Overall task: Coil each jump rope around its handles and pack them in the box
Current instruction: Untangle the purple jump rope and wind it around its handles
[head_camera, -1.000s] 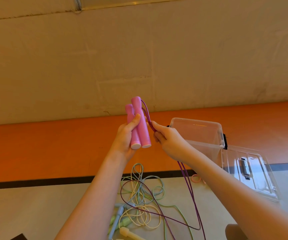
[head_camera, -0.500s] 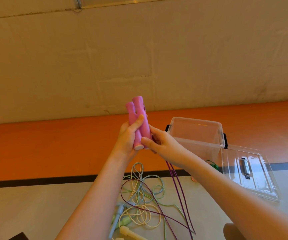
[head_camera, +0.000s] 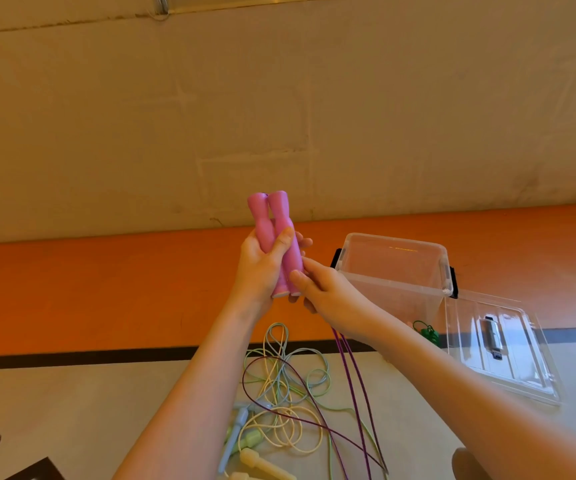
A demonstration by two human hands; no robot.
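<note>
Left hand [head_camera: 262,268]: fingers and thumb wrapped around the 2 pink handles [head_camera: 278,244], which stand side by side, near upright and touching, raised in front of the wall [head_camera: 279,98]. The thumb crosses the front of the right-side handle; fingertips show past its far edge.

Right hand [head_camera: 324,292]: fingers curled, meeting the lower end of the handles just beside the left palm. The purple rope [head_camera: 352,375] emerges from beneath this hand as 2 strands and drops to the floor [head_camera: 72,410], where it sweeps into 1 wide loop. The exact pinch on the rope is hidden by the hand; it appears held between thumb and fingers.

Clear plastic box [head_camera: 394,268]: standing open on the floor to the right of the hands, close to the right wrist, black latches on its ends. A small green item [head_camera: 427,332] shows through its near wall. The clear lid [head_camera: 501,344] lies flat against the box's right side.

Below the hands, a loose tangle of pale green and cream ropes [head_camera: 286,393] lies on the floor, with a grey handle [head_camera: 234,431] and a cream handle [head_camera: 266,464] at its near edge. The purple loop overlaps this tangle.

Open floor extends left of the tangle. An orange band [head_camera: 106,289] runs along the base of the wall.
</note>
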